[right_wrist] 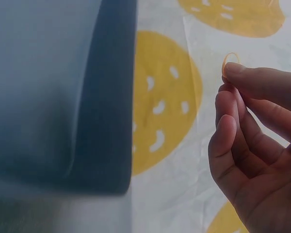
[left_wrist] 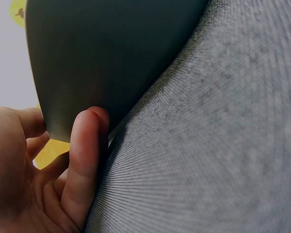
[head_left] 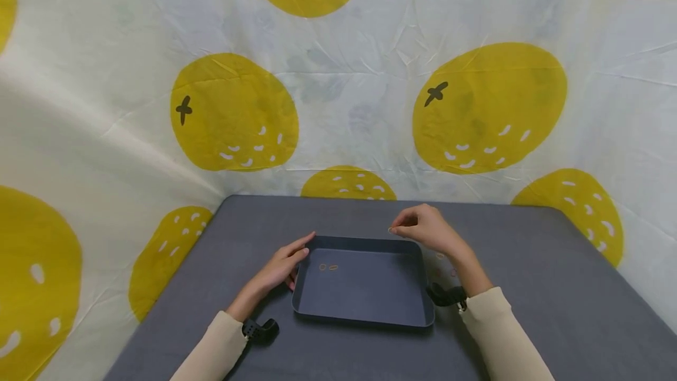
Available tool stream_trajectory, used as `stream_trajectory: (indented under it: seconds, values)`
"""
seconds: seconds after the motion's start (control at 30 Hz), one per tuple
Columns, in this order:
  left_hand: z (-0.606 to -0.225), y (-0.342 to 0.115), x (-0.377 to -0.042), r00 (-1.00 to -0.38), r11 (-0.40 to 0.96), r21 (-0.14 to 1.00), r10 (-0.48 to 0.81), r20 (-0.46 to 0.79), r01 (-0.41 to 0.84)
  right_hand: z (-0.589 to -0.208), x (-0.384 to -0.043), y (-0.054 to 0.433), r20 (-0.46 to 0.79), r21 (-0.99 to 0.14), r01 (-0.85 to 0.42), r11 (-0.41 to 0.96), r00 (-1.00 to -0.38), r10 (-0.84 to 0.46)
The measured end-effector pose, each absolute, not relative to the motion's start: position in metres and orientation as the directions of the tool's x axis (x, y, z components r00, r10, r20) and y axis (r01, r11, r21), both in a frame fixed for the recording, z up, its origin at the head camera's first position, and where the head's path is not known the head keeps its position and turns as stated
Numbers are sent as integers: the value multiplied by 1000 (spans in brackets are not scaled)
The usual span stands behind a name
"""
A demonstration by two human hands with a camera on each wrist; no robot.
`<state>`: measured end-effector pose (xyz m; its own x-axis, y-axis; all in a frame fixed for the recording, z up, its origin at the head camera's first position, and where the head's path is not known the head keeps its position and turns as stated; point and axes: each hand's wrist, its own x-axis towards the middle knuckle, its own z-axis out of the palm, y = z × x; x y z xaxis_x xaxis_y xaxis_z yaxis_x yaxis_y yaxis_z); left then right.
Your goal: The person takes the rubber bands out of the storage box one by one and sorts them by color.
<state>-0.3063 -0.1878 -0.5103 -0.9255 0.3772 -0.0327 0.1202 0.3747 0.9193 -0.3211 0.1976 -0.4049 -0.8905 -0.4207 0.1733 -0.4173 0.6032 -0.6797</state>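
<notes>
A dark shallow tray (head_left: pixel 365 287) rests on the table, with two small orange rubber bands (head_left: pixel 333 267) lying in its upper left part. At the tray's left end my left hand (head_left: pixel 280 266) holds the rim and side near the far corner. The left wrist view shows those fingers (left_wrist: pixel 85 150) against the outer wall. Beyond the tray's far right corner, my right hand (head_left: pixel 425 228) pinches a thin orange rubber band (right_wrist: pixel 231 54) between thumb and fingertips, raised above the table. Just right of the tray lie a yellowish band (head_left: pixel 439 256) and a reddish band (head_left: pixel 453 273).
A grey cloth covers the table (head_left: pixel 534 287). White fabric with large yellow fruit prints (head_left: pixel 489 107) hangs behind it and along the sides. A black strap device (head_left: pixel 446 295) sits on the right wrist, another (head_left: pixel 260 330) on the left.
</notes>
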Motion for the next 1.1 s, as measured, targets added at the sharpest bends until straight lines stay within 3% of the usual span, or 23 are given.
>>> stream_trajectory:
  seconds: [0.77, 1.1]
  values:
    - [-511, -189, -305, -923, 363, 926, 382, -46, 104, -402, -327, 126, 226, -734, -492, 468, -827, -515]
    - [-510, -187, -307, -922, 347, 933, 385, -46, 99, -402, -325, 109, 224, -772, -469, 429, -832, -508]
